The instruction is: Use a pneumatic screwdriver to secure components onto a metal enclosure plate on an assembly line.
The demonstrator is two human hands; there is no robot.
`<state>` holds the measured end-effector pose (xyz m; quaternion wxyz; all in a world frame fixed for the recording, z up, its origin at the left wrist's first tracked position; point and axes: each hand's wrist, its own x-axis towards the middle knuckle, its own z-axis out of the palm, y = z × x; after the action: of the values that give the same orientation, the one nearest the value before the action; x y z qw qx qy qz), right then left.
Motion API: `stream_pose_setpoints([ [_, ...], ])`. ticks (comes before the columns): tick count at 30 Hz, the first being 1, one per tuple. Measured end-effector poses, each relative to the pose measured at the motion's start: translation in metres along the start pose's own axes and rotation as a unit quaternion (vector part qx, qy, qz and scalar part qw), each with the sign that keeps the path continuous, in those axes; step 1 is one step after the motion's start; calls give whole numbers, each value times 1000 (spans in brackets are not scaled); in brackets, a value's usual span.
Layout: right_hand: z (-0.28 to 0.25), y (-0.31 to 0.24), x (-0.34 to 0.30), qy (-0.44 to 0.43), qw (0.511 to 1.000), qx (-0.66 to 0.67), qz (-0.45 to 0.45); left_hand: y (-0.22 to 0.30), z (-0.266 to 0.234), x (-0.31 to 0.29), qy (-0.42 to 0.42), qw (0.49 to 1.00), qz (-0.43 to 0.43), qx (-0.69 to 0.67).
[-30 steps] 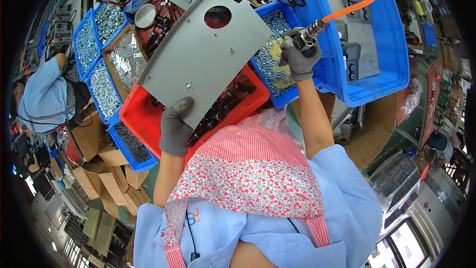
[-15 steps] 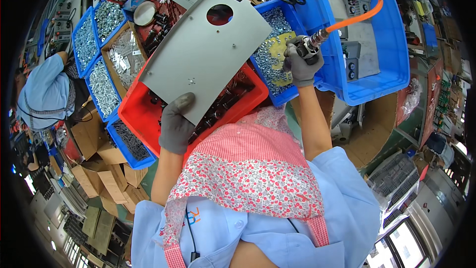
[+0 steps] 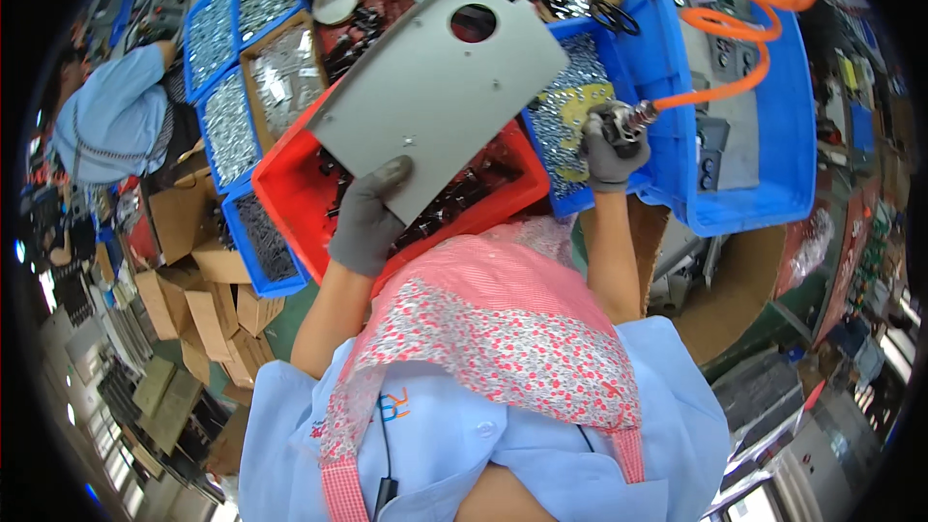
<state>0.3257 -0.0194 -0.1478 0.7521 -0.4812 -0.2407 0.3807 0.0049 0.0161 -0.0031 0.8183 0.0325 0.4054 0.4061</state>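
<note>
My left hand [image 3: 369,220], in a grey glove, grips the lower corner of a flat grey metal panel [image 3: 440,97]. The panel has a large round hole near its far end and lies tilted over a red bin [image 3: 290,188] with dark parts inside. My right hand [image 3: 615,157], also gloved, is closed around an air tool [image 3: 626,121] fed by an orange coiled hose [image 3: 720,92]. It is above the right side of a blue bin of small shiny metal fasteners [image 3: 570,68], where a yellow piece [image 3: 565,111] lies. The tool's working end is hidden.
At the left stand blue bins of screws [image 3: 232,126] and a carton of clear small parts [image 3: 282,77]. A big blue crate [image 3: 749,208] with grey units is at the right. Cardboard boxes [image 3: 213,314] sit lower left; a person in blue [image 3: 116,126] is beyond.
The whole view has shifted, so the bins and panel appear farther right. Both hands keep their grips. The orange hose coils hang differently.
</note>
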Motion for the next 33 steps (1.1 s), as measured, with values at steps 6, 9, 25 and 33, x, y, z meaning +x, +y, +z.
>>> stream_pose_setpoints([
  [6, 51, -37, -13, 56, 988, -135, -42, 1, 4, -10, 14, 998, 4, 59],
  [9, 55, -52, -15, 84, 983, -122, -103, 1, 4, -16, 13, 997, 2, 72],
  [25, 156, -202, -103, -218, 952, 178, -118, -36, 2, -33, -71, 989, -35, 128],
  [33, 155, -182, -133, -159, 975, 91, -122, -51, -4, -48, -76, 981, -37, 176],
])
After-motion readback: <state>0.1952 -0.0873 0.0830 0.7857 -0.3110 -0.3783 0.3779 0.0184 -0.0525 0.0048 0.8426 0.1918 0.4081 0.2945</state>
